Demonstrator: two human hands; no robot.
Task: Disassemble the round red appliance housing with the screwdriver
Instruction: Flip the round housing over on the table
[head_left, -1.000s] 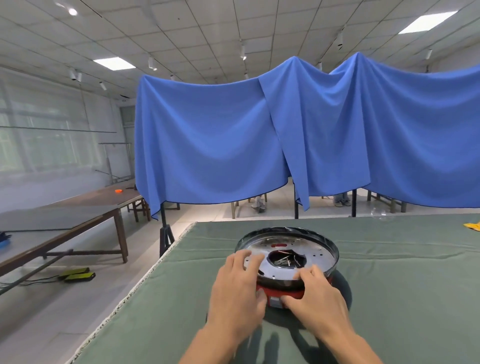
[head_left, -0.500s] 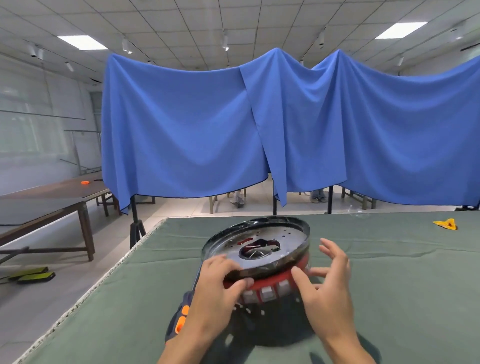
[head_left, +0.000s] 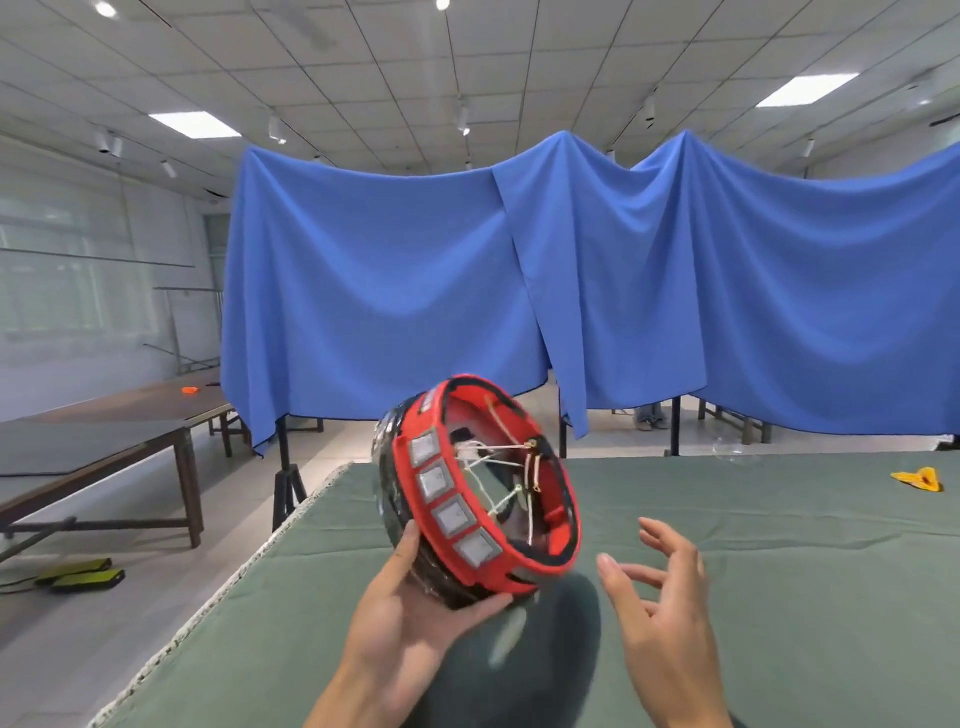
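Head cam: my left hand (head_left: 410, 618) is gripping the tilted round red plastic housing (head_left: 478, 493) mid-frame, right hand (head_left: 660, 608) fingers spread; wiring's still in, no screwdriver showing.

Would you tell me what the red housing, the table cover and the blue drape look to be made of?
Red housing: apparently moulded plastic, matte, with crisp ribs and cut-outs; the pale square insets on its side cannot be identified. Table cover: green woven cloth or felt, dull, with a frayed pale edge. Blue drape: soft fabric, hanging in folds with a slight sheen.
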